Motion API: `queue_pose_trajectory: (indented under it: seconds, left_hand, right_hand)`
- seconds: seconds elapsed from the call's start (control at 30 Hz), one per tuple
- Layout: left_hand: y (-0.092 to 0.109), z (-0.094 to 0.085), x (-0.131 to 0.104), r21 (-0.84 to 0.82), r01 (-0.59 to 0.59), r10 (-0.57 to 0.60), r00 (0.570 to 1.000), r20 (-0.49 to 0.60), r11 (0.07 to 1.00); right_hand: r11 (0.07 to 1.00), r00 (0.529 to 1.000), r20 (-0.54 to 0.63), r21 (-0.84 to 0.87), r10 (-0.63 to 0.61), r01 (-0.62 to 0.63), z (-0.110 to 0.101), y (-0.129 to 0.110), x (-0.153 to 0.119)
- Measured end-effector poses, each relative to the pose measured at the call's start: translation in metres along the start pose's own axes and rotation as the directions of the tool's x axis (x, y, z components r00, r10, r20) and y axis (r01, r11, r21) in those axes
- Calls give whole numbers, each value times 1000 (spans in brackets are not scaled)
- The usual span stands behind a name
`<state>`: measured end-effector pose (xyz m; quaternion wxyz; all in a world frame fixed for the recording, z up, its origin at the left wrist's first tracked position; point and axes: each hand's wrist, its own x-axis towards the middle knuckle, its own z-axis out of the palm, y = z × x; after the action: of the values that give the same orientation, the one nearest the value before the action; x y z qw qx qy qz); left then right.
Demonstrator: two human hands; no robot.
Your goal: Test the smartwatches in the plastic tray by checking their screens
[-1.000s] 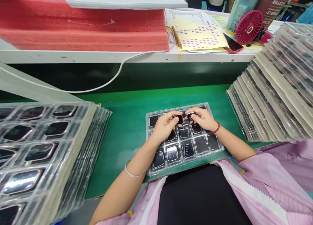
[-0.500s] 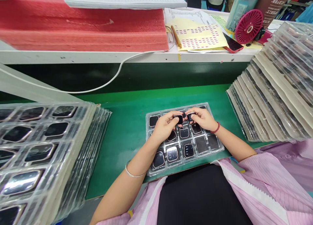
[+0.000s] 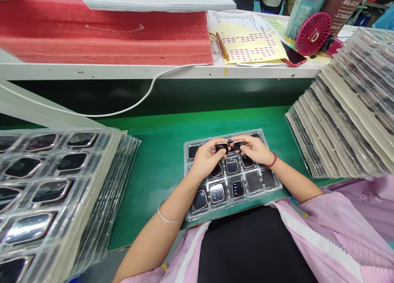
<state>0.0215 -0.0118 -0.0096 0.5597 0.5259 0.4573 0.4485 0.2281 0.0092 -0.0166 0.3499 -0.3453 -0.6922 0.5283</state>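
My left hand (image 3: 207, 156) grips a smartwatch (image 3: 221, 147) with a dark square face, thumb on its lower edge. In my right hand (image 3: 256, 149) is a second smartwatch (image 3: 238, 145), also dark-faced and tilted. The two watches are held a small gap apart above a clear plastic tray (image 3: 234, 203). Several square watches lie in the tray's pockets; a watch (image 3: 237, 189) in the front row shows lit text on its screen. Some pockets at the front right hold only dark squares. My hands cover part of the back rows.
Stacked trays of watches (image 3: 101, 209) stand at the left; another leaning tray stack (image 3: 338, 123) is at the right. Behind runs a white shelf (image 3: 172, 72) with red foam (image 3: 107, 40), papers (image 3: 252, 42), a phone (image 3: 294, 55) and a pink fan (image 3: 314, 33). A white cable (image 3: 135, 106) hangs below it.
Both watches have tilted in my fingers, so their faces look narrower. The lit text on the right-hand watch no longer shows. My arms and the tray have stayed in place.
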Motion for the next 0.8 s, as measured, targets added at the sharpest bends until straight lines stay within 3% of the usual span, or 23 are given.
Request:
queue_pose_trajectory:
  seconds: [0.2, 0.8]
  left_hand:
    - [-2, -2, 0, -7, -19, 19, 1000, 2, 1000]
    - [-2, -3, 0, -39, -7, 8, 1000, 30, 999]
  right_hand:
    - [998, 998, 18, -3, -67, 67, 0, -1, 0]
    - [994, 997, 1, -75, -78, 78, 0, 2, -1]
